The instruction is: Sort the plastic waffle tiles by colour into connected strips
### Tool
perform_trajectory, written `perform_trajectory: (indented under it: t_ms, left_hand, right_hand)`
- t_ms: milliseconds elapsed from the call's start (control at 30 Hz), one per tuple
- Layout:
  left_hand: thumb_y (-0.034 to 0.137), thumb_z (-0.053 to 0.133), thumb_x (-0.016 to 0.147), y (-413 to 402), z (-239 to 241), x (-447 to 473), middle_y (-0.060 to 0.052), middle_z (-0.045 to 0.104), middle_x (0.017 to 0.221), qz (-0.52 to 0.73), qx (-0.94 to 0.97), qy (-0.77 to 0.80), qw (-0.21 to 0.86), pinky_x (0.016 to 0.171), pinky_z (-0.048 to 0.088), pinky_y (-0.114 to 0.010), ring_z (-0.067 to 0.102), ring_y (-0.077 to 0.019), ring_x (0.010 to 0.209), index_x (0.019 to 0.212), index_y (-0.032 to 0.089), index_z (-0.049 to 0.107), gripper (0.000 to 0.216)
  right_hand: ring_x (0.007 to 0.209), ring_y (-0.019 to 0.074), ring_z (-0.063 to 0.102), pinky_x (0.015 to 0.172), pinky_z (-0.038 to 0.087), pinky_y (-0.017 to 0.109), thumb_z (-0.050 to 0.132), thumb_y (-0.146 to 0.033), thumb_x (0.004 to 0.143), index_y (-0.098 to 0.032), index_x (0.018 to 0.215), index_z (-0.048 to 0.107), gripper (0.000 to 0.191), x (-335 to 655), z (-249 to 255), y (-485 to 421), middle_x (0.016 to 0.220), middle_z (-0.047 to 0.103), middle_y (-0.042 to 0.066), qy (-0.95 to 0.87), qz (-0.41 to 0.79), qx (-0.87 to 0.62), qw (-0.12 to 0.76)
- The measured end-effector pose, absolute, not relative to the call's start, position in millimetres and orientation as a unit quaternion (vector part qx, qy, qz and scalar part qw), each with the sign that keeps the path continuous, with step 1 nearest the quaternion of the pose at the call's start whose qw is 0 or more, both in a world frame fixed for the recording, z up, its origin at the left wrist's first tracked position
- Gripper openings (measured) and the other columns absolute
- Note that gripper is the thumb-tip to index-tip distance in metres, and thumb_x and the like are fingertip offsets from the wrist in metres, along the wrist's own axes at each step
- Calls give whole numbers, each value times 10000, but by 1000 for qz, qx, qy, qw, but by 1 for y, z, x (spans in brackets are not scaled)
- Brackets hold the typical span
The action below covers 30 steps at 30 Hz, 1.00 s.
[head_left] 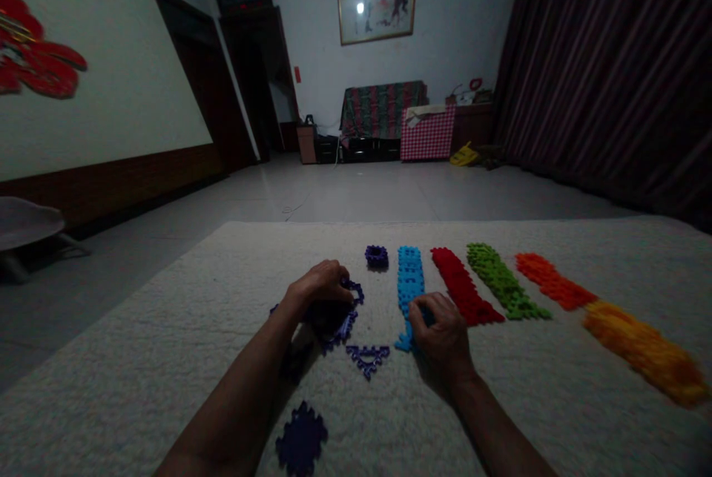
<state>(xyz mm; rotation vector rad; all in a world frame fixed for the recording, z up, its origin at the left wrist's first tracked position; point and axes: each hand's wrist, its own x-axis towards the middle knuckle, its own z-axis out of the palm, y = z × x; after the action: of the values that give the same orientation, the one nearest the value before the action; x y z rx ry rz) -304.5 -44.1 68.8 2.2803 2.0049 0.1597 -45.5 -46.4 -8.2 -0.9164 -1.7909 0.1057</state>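
My left hand (325,283) is closed with its fingertips on a dark purple toothed plastic piece (356,290), above a pile of purple interlocking pieces (340,332) it partly hides. My right hand (443,327) is curled at the near end of a row of light blue toothed pieces (410,277); what its fingers hold, if anything, is hidden. Between the hands lies a purple triangular piece (368,360). A flat purple toothed piece (302,438) is nearer to me, and a small purple stack (377,256) stands farther off.
Rows of red (463,288), green (503,280), orange (553,280) and yellow pieces (645,351) run along the right of the pale quilted cover (194,329). Beyond its far edge is tiled floor (356,191). A light stool (27,225) stands at the left.
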Motion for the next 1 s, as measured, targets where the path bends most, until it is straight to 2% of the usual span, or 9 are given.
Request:
perform_trajectory:
  t_ms: [100,200,300,400,567,700,800,867,1000]
  left_hand:
    - [487,695,705,-44,69,-296,-107,723,970,-6,748,661,58,750,488,-316,644,-250,898,942,214,749,365]
    - [498,683,719,-44,67,-290,-108,712,1017,-22,741,670,37,750,482,-297,639,-237,909,944,207,734,371]
    - [409,672,748,-43,67,-287,-105,709,1037,-16,740,672,18,764,475,-278,638,-224,932,969,193,722,313]
    - [329,607,818,-38,62,-283,-79,723,969,27,735,677,16,776,469,-268,645,-199,910,979,209,722,232]
    - [217,497,880,-27,44,-273,-91,697,965,110,723,682,-14,812,481,-296,646,-194,895,973,201,724,246]
    - [177,579,806,-30,40,-277,-89,682,1037,119,781,611,44,851,497,-311,645,-223,946,1044,226,712,277]
    - [227,710,711,-33,42,-286,-80,664,1173,120,799,583,87,930,489,-339,614,-259,1073,1169,253,656,462]
    - [260,730,702,-32,42,-288,-75,633,1262,144,801,573,93,978,470,-350,580,-262,1149,1213,261,625,522]
    - [225,660,747,-28,37,-279,-82,665,1210,135,819,553,79,958,473,-349,595,-253,1109,1108,238,674,362]
  right_hand:
    - [737,182,577,720,411,307,563,-233,869,-208,731,586,142,-45,-9,-46,737,623,17,-752,45,-385,534]
    - [727,178,575,722,413,305,566,-230,867,-207,729,587,142,-45,-9,-46,729,621,13,-754,43,-382,532]
    - [728,178,577,723,412,304,566,-222,864,-206,723,587,143,-45,-7,-46,729,623,13,-754,43,-383,531]
    - [727,178,576,720,409,303,564,-216,861,-206,717,586,146,-46,-7,-46,725,623,13,-753,45,-385,532]
    - [736,181,572,729,410,308,561,-227,866,-208,720,583,149,-46,-7,-47,731,623,17,-755,49,-388,526]
    - [742,184,570,736,413,315,553,-236,869,-212,724,582,150,-45,-6,-48,738,627,20,-753,55,-394,524]
    - [751,187,572,740,413,318,551,-240,870,-215,727,583,148,-46,-5,-49,744,631,22,-752,57,-397,522]
    - [751,188,575,743,412,319,555,-237,866,-216,726,584,144,-46,-6,-49,740,630,21,-754,50,-394,524]
    - [741,184,569,731,411,314,554,-228,869,-212,726,581,147,-46,-6,-48,735,624,19,-755,51,-393,522]
